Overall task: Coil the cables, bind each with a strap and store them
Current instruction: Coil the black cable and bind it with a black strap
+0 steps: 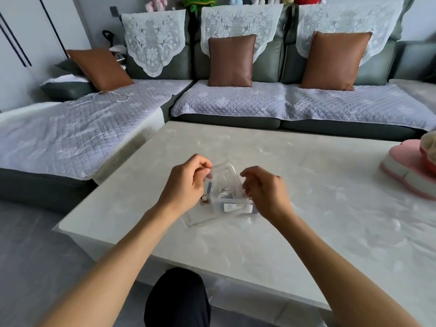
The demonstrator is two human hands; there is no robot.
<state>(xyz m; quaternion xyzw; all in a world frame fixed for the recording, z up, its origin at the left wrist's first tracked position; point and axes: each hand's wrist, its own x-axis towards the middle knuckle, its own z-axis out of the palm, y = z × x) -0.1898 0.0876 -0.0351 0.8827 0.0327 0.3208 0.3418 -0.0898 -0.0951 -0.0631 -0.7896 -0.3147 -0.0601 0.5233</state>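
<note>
A clear plastic box (198,217) sits on the pale table (306,208) in front of me. Its transparent lid (227,178) is tilted up over the box. My left hand (188,182) pinches the lid's left upper corner. My right hand (266,190) grips the lid's right edge. Through the plastic I see a coiled white cable (224,193) and a white-and-blue item (232,207) inside the box. A small brown strap-like piece (204,199) lies by my left palm. Another loose white cable (103,96) lies on the sofa at the far left.
A grey sofa (226,100) with quilted covers and brown cushions (231,61) wraps the table's far and left sides. A pink and white plush object (410,171) sits at the table's right edge. My dark-clothed knee (179,300) is under the table's near edge.
</note>
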